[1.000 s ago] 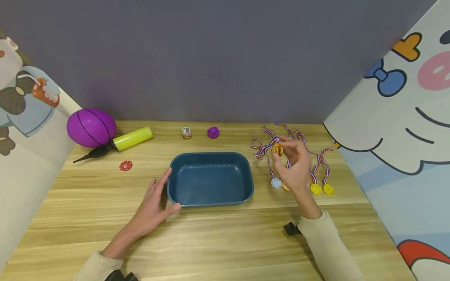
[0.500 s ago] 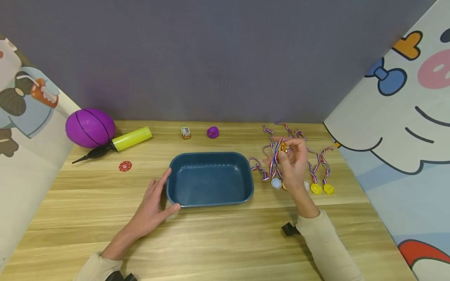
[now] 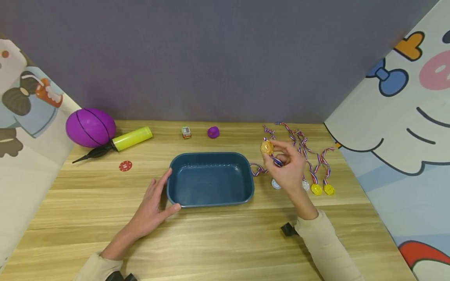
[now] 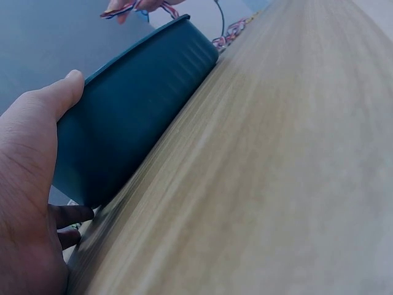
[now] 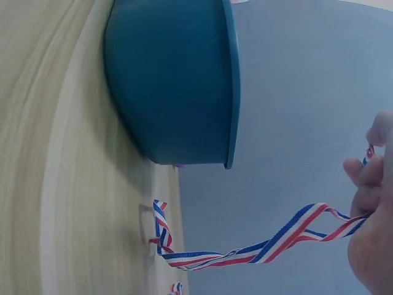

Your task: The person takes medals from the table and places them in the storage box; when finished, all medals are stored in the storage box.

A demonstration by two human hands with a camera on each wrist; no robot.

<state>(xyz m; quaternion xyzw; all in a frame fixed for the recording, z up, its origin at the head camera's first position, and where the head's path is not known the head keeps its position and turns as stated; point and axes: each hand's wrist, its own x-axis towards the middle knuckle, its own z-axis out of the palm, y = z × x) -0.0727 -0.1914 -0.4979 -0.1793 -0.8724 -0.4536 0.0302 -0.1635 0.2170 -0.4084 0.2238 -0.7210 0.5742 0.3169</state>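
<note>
My right hand (image 3: 289, 168) pinches a gold medal (image 3: 266, 147) between thumb and fingertips, to the right of a dark blue rectangular tray (image 3: 210, 186). The medal's face is turned toward the head camera. From the curled fingers, its striped ribbon (image 5: 279, 246) hangs down to the table in the right wrist view. My left hand (image 3: 150, 210) rests against the tray's left end with straight, spread fingers. Its thumb (image 4: 64, 92) touches the tray at the front, while other fingers reach low round the end. More medals lie past my right hand, such as a silver medal (image 3: 275, 184), partly covered by it.
Two yellow-gold medals (image 3: 316, 189) lie at the right with tangled ribbons (image 3: 299, 134) behind. Along the back are a purple ball (image 3: 90, 127), a yellow hand pump (image 3: 133, 139), a small box (image 3: 186, 132) and a small purple object (image 3: 213, 132). A red chip (image 3: 125, 166) lies left.
My right hand has turned the gold medal face-on and shifted it left, toward the tray. The ribbon that hung in front of the fingers is now gathered under the hand. My left hand stays put.
</note>
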